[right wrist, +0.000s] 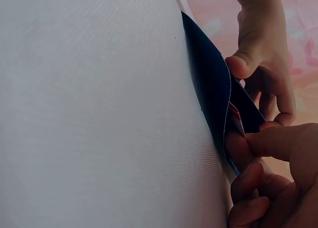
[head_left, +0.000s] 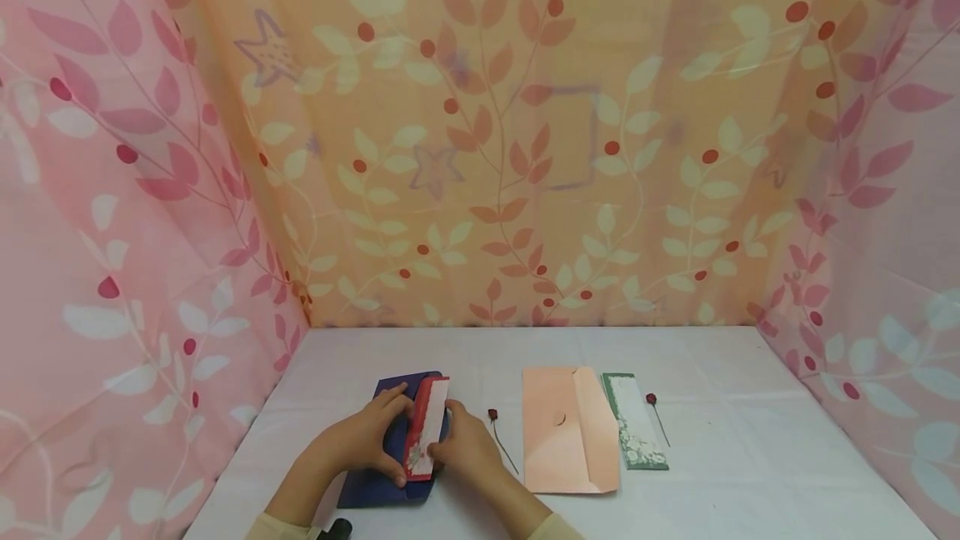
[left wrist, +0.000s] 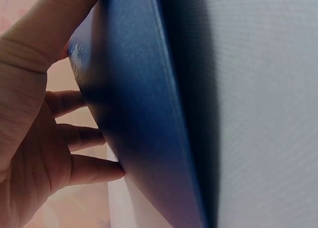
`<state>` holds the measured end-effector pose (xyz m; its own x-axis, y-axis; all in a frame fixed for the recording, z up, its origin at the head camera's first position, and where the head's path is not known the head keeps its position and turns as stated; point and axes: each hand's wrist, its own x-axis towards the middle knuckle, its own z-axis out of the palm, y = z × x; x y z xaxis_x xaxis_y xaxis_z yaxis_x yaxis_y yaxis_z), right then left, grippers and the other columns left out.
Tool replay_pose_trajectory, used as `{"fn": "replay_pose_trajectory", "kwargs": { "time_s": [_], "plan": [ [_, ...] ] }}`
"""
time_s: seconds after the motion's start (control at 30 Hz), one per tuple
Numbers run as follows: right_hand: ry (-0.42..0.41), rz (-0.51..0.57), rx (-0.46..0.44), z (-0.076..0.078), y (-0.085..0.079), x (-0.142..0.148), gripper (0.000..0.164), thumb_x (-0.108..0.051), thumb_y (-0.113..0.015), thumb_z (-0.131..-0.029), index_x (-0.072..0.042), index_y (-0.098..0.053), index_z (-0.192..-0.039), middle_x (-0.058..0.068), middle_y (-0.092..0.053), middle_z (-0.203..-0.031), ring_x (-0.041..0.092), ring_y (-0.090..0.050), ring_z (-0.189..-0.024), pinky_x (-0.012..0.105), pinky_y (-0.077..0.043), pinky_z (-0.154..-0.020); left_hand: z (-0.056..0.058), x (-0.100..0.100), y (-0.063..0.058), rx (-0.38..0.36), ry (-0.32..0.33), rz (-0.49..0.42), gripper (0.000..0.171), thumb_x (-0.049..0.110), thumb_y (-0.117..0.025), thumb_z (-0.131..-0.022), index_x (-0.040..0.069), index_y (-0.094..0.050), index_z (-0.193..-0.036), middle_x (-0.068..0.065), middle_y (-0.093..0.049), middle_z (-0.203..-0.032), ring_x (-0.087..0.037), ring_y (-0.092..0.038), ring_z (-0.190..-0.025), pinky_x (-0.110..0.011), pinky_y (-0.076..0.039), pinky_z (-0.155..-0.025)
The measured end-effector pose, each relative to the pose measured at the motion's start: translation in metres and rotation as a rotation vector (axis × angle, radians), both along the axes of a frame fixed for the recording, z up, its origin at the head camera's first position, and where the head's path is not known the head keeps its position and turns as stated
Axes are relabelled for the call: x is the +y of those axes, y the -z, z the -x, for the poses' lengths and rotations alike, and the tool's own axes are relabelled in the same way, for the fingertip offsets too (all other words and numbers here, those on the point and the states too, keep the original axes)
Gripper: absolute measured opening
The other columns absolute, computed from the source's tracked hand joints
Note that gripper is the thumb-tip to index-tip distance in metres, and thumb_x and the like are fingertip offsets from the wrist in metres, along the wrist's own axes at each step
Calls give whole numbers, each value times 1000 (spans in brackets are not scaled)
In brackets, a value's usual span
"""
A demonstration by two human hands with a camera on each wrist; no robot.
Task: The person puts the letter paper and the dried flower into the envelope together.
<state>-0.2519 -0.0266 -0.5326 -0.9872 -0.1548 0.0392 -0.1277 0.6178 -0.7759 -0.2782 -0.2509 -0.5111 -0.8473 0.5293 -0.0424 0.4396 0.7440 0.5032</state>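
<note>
A dark blue envelope (head_left: 375, 493) lies on the table at the left, with a red-bordered white card (head_left: 429, 419) with flowers at its lower end over it. My right hand (head_left: 471, 447) pinches the card's right edge between thumb and fingers. In the right wrist view the card's edge (right wrist: 236, 113) shows between the flap and body of the envelope (right wrist: 206, 64). My left hand (head_left: 363, 440) spreads over the envelope, thumb near the card's lower left corner. Its fairly straight fingers (left wrist: 94, 169) touch the envelope in the left wrist view. How far the card is inside is unclear.
A dried red rose (head_left: 492, 415) on a thin stem lies right of my right hand. Farther right are a peach envelope (head_left: 551, 448), a green-bordered floral card (head_left: 634, 419) and a second rose (head_left: 651, 399). Patterned curtains (head_left: 480, 148) enclose the white table (head_left: 712, 407).
</note>
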Motion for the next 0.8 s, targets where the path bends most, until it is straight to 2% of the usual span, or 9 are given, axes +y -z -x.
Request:
{"fn": "replay_pose_trajectory", "kwargs": {
  "time_s": [0.13, 0.37, 0.53, 0.8],
  "plan": [
    [-4, -11, 19, 2, 3, -1, 79, -25, -89, -74, -1, -53, -141, 17, -72, -121, 25, -68, -99, 55, -56, -91, 0, 0, 0, 9, -2, 5, 88, 65, -92, -52, 28, -52, -122, -24, -30, -163, -60, -28, -145, -74, -36, -105],
    [-10, -13, 34, 3, 6, -3, 79, -25, -89, -73, -2, -55, -140, 16, -73, -119, 25, -69, -98, 54, -56, -89, -1, 0, 0, 7, -6, -2, 89, 64, -93, -52, 28, -52, -123, -24, -30, -163, -61, -27, -145, -74, -35, -106],
    [-12, -15, 52, 4, 7, -5, 78, -25, -89, -72, -2, -56, -139, 16, -72, -122, 30, -70, -106, 54, -56, -90, -1, 0, 1, 15, 0, -1, 89, 64, -93, -52, 28, -52, -122, -25, -30, -163, -63, -27, -144, -75, -35, -106],
    [-19, 4, 27, 6, 7, -9, 78, -24, -90, -72, -2, -56, -139, 17, -71, -124, 31, -69, -111, 54, -55, -93, -2, 1, 0, 42, 2, 3, 91, 65, -93, -51, 27, -52, -122, -26, -31, -162, -62, -30, -143, -74, -36, -106]
  ]
}}
